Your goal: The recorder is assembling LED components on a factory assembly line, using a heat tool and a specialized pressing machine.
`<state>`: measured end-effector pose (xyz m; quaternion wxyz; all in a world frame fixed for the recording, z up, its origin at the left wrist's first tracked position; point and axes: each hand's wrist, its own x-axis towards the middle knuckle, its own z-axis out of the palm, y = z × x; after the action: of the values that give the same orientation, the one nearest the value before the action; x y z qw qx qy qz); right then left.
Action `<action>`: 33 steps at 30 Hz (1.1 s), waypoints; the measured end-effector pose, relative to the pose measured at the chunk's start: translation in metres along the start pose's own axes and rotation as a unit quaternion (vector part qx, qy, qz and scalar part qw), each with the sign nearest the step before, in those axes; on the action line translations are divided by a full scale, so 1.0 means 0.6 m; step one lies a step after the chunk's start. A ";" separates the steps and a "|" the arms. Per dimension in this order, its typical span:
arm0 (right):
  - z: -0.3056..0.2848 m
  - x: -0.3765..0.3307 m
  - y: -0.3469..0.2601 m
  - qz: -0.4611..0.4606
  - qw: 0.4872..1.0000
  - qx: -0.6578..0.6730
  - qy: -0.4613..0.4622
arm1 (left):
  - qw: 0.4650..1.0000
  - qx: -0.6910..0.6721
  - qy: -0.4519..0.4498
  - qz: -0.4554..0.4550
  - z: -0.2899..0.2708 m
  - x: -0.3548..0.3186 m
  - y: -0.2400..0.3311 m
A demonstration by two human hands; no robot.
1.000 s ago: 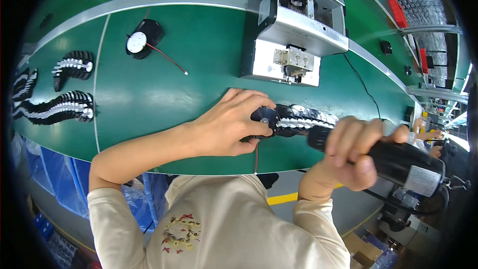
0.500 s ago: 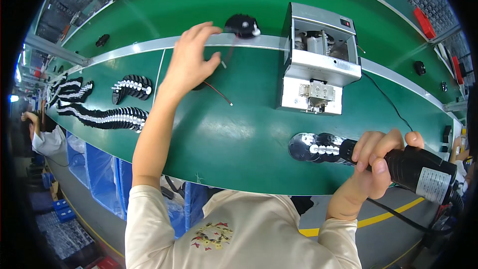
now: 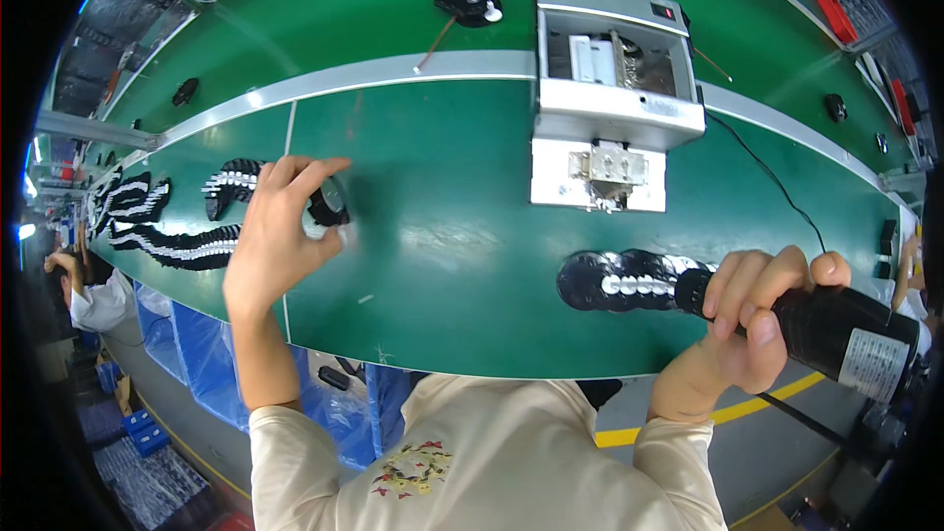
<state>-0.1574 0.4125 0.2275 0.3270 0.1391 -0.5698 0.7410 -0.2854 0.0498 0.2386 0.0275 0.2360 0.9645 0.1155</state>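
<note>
My left hand is over the left part of the green bench, thumb and fingertips curled round a small round black part held tilted. Blur hides its details. My right hand grips a thick black corded hand tool with a pale label and a ribbed nose; its exact kind is unclear. The nose is at the right end of an overlapping row of black discs with white pieces on the bench; whether it touches them I cannot tell. Further rows of similar black-and-white parts lie beyond my left hand.
A silver bench machine stands right of centre, its black cable trailing right. Past a metal rail, a black part with a thin wire lies on a green strip. Blue bins stand below the bench's left edge.
My left hand has come back from near the rail, moving left and nearer, and now has a round black part in its fingers. The right hand keeps its grip on the tool.
</note>
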 end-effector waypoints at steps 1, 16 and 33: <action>0.002 0.001 -0.001 0.001 1.000 0.001 0.006 | 0.999 0.004 -0.009 0.033 0.003 -0.001 0.012; -0.004 0.009 0.011 -0.006 0.994 -0.025 -0.110 | 0.875 -0.330 0.013 0.354 0.186 0.020 0.207; -0.047 0.049 -0.002 0.012 0.967 -0.001 -0.255 | 0.881 -0.287 -0.018 0.376 0.210 0.027 0.220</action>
<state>-0.1735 0.4487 0.2366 0.1619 0.3163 -0.6367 0.6844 -0.2269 0.1977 0.1474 0.0660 0.5646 0.7273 0.3845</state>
